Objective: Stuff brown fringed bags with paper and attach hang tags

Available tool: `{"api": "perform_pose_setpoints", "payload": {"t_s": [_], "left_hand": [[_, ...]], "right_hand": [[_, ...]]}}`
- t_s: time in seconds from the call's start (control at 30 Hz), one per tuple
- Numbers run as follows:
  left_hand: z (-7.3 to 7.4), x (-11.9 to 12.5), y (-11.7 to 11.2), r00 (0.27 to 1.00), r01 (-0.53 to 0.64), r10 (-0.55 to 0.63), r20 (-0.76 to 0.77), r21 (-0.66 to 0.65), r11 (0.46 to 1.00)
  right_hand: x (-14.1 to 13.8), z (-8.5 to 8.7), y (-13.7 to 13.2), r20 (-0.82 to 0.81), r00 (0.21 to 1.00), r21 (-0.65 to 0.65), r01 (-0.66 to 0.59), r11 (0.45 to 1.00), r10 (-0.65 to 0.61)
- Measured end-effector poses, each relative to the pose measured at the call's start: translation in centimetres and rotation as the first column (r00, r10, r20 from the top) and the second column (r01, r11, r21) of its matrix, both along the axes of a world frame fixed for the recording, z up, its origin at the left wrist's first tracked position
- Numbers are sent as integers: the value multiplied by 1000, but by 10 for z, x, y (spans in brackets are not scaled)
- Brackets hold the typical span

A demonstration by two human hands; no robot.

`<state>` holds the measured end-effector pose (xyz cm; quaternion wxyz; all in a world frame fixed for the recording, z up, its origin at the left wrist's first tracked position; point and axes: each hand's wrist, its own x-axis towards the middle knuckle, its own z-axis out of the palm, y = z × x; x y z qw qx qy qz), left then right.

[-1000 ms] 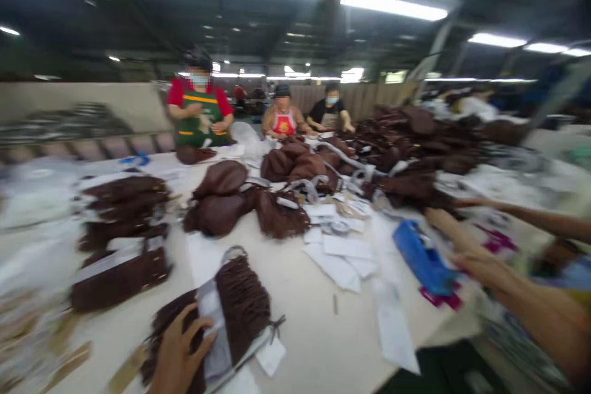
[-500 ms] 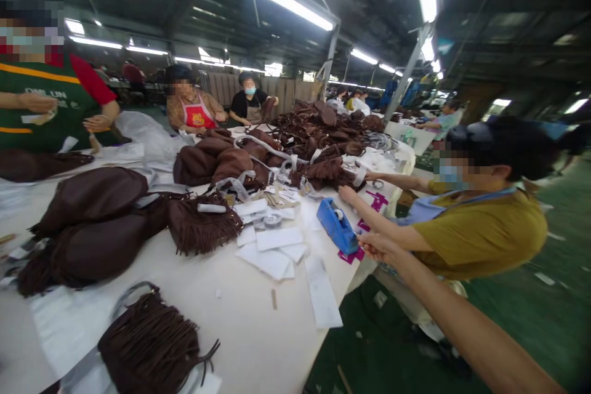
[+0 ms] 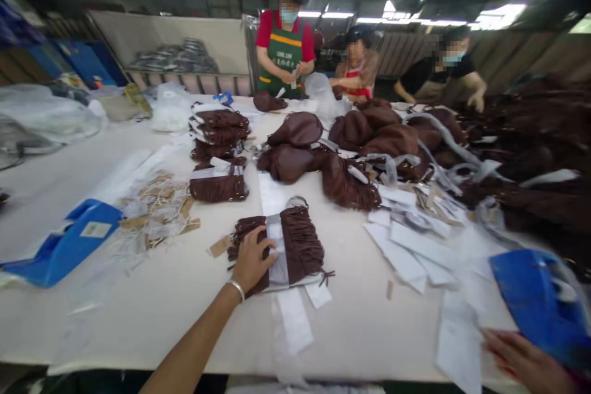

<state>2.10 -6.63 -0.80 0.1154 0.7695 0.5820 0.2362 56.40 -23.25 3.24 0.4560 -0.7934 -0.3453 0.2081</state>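
My left hand (image 3: 252,260) lies flat, fingers spread, on a brown fringed bag (image 3: 302,243) with a white paper band (image 3: 278,250) wrapped round its middle, near the front of the white table (image 3: 152,295). My right hand (image 3: 521,362) shows blurred at the bottom right corner, right beside a blue tape dispenser (image 3: 540,298). Its fingers are smeared, and I cannot tell whether it holds the dispenser. A loose white paper strip (image 3: 293,320) lies just in front of the bag.
A second blue tape dispenser (image 3: 64,243) sits at the left, with card tags (image 3: 154,206) beside it. Stacked banded bags (image 3: 219,129) and loose brown bags (image 3: 295,144) fill the middle and right. White paper sheets (image 3: 406,252) lie scattered. Three masked people (image 3: 284,52) work at the far side.
The view has swung back left to the table. My left hand is again on the banded fringed bag, and my right hand and the blue dispenser have come nearer to me.
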Motion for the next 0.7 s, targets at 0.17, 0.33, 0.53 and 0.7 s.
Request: {"api": "perform_pose_setpoints", "payload": {"t_s": [0.17, 0.33, 0.53, 0.7], "left_hand": [[-1, 3, -5, 998, -53, 53, 19, -8, 999], [-4, 1, -8, 997, -53, 52, 64, 13, 999], [-5, -3, -7, 991, -70, 67, 116, 24, 997], [-2, -10, -11, 984, -39, 34, 178, 25, 999]], "right_hand": [[-157, -2, 70, -364, 808, -153, -542, 826, 463], [-337, 14, 132, -554, 576, -60, -748, 661, 601], [-391, -13, 174, -525, 693, -238, -677, 697, 494], [-398, -15, 180, -499, 747, -292, -622, 727, 439]]}}
